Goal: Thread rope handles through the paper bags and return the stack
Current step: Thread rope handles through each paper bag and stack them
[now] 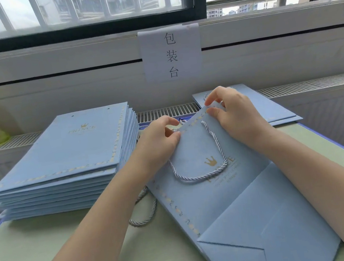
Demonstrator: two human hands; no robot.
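Pale green table under a bag stack, one flat bag, loose rope, far bags.

Packing station in an office-like room, paper sign reading 包装台 (packing table) taped below a barred window, flat stack of blue paper bags on pale worktop, apartment towers outside

White paper sign, upper centre, is showing "包装台"; stacked flat light-blue paper bags, centre left, are displaying gold "PRINCE" beneath a crown.
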